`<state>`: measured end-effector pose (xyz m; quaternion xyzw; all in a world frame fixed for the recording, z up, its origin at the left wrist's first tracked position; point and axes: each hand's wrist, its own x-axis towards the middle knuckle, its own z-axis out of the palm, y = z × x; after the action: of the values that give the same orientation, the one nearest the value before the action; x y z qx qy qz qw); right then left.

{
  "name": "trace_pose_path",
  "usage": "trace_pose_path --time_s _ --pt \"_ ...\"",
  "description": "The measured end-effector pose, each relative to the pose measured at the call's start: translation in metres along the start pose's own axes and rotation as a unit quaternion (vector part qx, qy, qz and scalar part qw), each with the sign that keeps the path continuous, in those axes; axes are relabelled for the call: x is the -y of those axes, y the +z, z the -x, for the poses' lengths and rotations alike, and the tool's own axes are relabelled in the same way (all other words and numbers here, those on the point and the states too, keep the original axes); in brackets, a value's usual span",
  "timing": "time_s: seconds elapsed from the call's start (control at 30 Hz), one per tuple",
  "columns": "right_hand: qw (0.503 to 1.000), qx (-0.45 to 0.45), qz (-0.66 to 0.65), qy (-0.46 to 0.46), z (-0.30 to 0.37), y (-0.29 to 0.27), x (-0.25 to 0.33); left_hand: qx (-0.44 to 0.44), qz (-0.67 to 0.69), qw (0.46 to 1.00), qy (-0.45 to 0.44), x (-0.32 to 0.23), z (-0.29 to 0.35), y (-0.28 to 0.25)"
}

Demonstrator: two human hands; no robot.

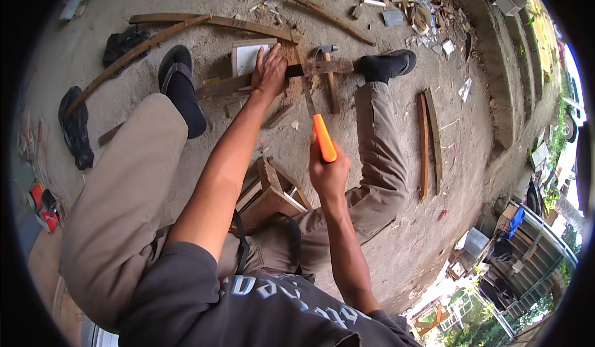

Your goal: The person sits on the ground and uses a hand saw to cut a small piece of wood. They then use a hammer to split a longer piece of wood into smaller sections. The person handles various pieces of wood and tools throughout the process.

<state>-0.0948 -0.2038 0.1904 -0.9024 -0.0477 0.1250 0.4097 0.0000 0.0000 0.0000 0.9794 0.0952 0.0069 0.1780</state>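
My right hand (330, 166) is wrapped round the orange and black handle of a handsaw (324, 138). Its narrow blade points away from me and crosses a wooden plank (328, 67), which lies roughly left to right between my feet. My left hand (269, 74) rests on the plank, left of the blade, with its fingers stretched out toward a small wood-framed white panel (246, 60). A dark band (294, 71) covers the plank beside that hand. Just right of the blade lies a hammer (331, 83), its handle passing under or behind the plank; which, I cannot tell.
A wooden box-like piece (269, 201) stands between my legs. Long wood strips (248, 24) lie ahead, and two more (431, 142) lie at right. Black plastic bags (75, 127) are on the left. Rubble (421, 21) is scattered at far right, near concrete steps (499, 80).
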Motion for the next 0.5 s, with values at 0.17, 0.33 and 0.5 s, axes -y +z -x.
trace_pose_path --time_s 0.17,0.33,0.5 --pt "0.999 0.023 0.03 0.032 0.021 -0.029 0.001 0.03 0.042 0.998 -0.02 -0.025 0.036 0.014" --pt "1.0 0.008 0.005 0.006 0.062 -0.052 0.01 0.003 0.013 1.0 -0.015 -0.007 0.006 -0.008" --pt "1.0 -0.004 0.004 0.005 0.074 -0.06 0.004 -0.003 0.034 0.999 0.002 -0.008 0.012 0.0"
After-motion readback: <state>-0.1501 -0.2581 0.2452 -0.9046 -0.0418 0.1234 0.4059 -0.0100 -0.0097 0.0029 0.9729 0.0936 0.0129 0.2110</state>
